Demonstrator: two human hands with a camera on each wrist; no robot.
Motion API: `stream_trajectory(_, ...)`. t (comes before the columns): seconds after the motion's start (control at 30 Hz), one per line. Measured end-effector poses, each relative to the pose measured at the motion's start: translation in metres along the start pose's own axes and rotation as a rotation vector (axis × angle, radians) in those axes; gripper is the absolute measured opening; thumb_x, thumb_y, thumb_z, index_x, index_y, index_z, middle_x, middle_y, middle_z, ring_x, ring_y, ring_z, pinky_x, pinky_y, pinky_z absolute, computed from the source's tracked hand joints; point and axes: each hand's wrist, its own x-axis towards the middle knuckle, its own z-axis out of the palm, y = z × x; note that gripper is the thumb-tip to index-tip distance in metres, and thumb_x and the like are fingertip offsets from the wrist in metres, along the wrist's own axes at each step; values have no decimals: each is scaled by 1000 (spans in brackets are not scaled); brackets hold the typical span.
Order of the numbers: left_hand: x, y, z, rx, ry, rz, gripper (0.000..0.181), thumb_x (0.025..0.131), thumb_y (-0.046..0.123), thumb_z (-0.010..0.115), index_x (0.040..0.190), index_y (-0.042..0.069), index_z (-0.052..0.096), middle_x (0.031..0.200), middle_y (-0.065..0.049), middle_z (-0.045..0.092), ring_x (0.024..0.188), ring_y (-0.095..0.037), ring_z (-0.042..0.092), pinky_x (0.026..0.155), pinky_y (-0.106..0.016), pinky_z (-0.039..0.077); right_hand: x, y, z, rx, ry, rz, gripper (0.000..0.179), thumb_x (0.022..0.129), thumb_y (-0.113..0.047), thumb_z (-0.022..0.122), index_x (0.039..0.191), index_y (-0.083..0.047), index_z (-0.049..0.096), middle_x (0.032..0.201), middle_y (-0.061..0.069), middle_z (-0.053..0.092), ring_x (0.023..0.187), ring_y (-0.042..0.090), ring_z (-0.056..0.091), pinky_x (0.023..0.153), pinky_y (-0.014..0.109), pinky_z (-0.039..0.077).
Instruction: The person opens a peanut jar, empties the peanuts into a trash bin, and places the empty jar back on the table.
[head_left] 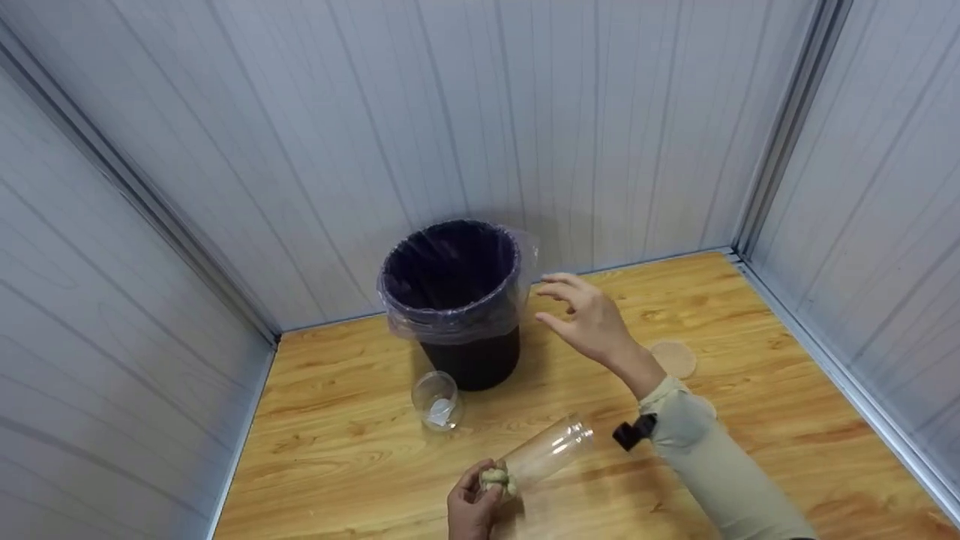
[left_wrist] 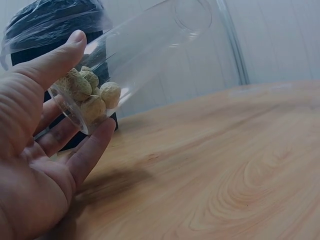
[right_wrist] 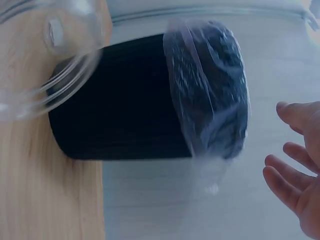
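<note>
My left hand (head_left: 472, 502) grips the bottom end of a clear cylindrical jar (head_left: 551, 450), thumb on one side and fingers on the other. In the left wrist view the jar (left_wrist: 150, 37) is tilted, its mouth upward and away from the hand. Several tan, lumpy peanuts in the shell (left_wrist: 92, 95) lie gathered at its base. To the right of the black bin (head_left: 472, 360), my right hand (head_left: 589, 319) is raised with fingers spread and slightly bent, and nothing is in it. The right wrist view shows those fingers (right_wrist: 282, 185) apart from the bin's liner (right_wrist: 207, 85).
A thin plastic bag lines the bin's rim (head_left: 450, 311). At the bin's foot stands a clear round container (head_left: 435, 386) with a white piece inside. A pale round disc (head_left: 675, 359) lies right, partly behind the right arm. Panel walls (head_left: 465, 112) enclose the wooden surface (head_left: 337, 450).
</note>
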Motion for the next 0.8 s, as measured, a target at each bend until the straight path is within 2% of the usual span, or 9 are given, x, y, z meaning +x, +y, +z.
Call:
stream_trajectory(0.03, 0, 0, 0, 5, 3, 0, 49, 81, -9, 68, 125, -19, 50, 106, -10, 64, 98, -18, 62, 84, -29, 53, 5, -2, 4, -21, -6, -24, 34, 82, -16, 80, 114, -9, 70, 124, 10, 62, 90, 20, 65, 63, 29, 54)
stream_trajectory(0.17, 1, 1, 0, 23, 10, 1, 49, 79, -8, 69, 123, -18, 52, 105, -11, 64, 98, -19, 62, 83, -29, 53, 19, -8, 19, -109, -39, -85, 45, 81, -18, 80, 123, -11, 66, 132, 11, 57, 63, 14, 57, 47, 27, 44)
stream_trajectory(0.23, 1, 2, 0, 33, 10, 2, 48, 79, -7, 70, 123, -18, 53, 105, -11, 64, 98, -19, 61, 83, -29, 53, 25, -8, 25, -135, -68, -100, 47, 81, -19, 80, 126, -12, 65, 135, 11, 55, 61, 16, 57, 46, 28, 44)
stream_trajectory(0.3, 1, 2, -1, 42, 12, 2, 48, 79, -6, 71, 122, -17, 54, 106, -11, 63, 98, -19, 61, 84, -29, 53, 29, -8, 31, -152, -101, -113, 47, 83, -21, 79, 127, -13, 64, 137, 11, 54, 70, 19, 62, 51, 31, 49)
stream_trajectory(0.37, 1, 2, -3, 51, 11, 7, 48, 78, -5, 72, 122, -16, 54, 106, -12, 63, 98, -19, 61, 84, -29, 53, 32, -5, 35, -162, -130, -130, 46, 84, -21, 78, 127, -12, 65, 136, 13, 54, 89, 26, 66, 65, 36, 55)
stream_trajectory(0.47, 0, 1, -5, 50, 9, 21, 49, 78, -5, 72, 122, -17, 54, 106, -11, 64, 97, -18, 61, 83, -28, 53, 34, -1, 42, -182, -163, -160, 43, 85, -21, 77, 125, -11, 66, 133, 15, 56, 103, 31, 63, 80, 40, 55)
stream_trajectory(0.6, -2, 1, -7, 36, -2, 57, 49, 80, -5, 72, 122, -20, 52, 106, -10, 65, 95, -16, 62, 82, -26, 53, 35, 4, 49, -197, -159, -202, 38, 84, -16, 78, 120, -9, 69, 126, 16, 61, 106, 32, 63, 86, 41, 54)
stream_trajectory(0.73, -4, 2, -7, 47, -11, 90, 48, 82, -7, 69, 123, -22, 49, 105, -11, 64, 92, -15, 63, 79, -24, 54, 36, 7, 55, -179, -109, -231, 32, 82, -9, 77, 114, -7, 71, 119, 15, 65, 105, 31, 63, 88, 40, 52)
stream_trajectory(0.8, -5, 3, -7, 46, 1, 85, 48, 82, -8, 68, 123, -22, 48, 104, -10, 64, 92, -15, 63, 78, -24, 54, 36, 9, 59, -176, -75, -241, 28, 83, -8, 76, 111, -7, 72, 115, 14, 66, 105, 30, 63, 89, 40, 52)
